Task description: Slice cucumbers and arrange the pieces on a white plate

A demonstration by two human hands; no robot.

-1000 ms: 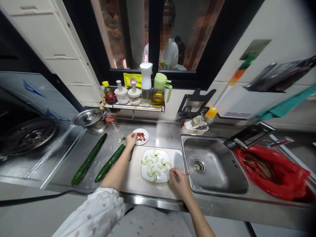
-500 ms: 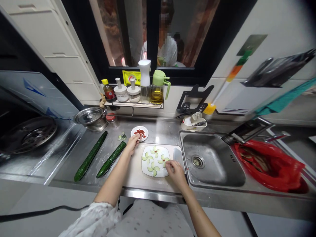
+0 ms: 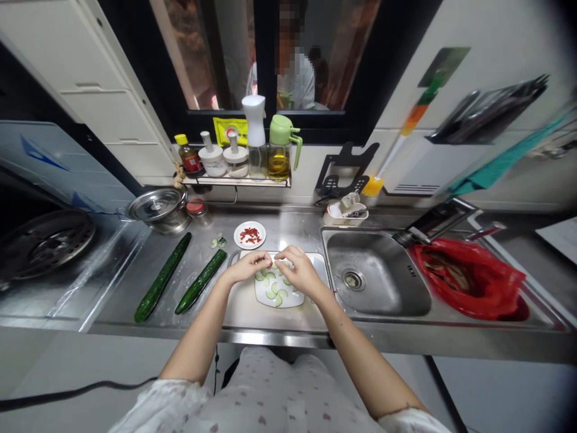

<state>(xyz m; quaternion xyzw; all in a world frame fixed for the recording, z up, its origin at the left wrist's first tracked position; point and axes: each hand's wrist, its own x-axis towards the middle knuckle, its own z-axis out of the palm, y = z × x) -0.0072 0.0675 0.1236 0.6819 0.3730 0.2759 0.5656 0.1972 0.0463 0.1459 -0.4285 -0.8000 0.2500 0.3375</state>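
Observation:
A white square-cornered plate (image 3: 285, 299) bears pale green cucumber slices (image 3: 273, 294) grouped in curved petal patterns. It lies on a light cutting board (image 3: 243, 311). Over the plate's far edge, my left hand (image 3: 250, 266) pinches a tiny red chili piece at its fingertips. Facing it from the right is my right hand (image 3: 297, 269), its fingers bent, with thumb and forefinger slightly apart close to the left fingertips. My hands cover part of the slices. Just beyond my left hand stands a small white dish (image 3: 241, 231) of chopped red chili (image 3: 250, 235).
Two cucumbers, one long (image 3: 163, 278) and one cut (image 3: 201, 282), lie left of the board. Cucumber scraps (image 3: 219, 241) are near the dish. A sink (image 3: 383, 288) and a red plastic bag (image 3: 478, 294) are on the right. Seasoning bottles stand on a shelf (image 3: 252, 183).
My left hand has left the chili dish and come over the plate. My right hand has risen from the plate's right side to meet it. The camera view has shifted slightly.

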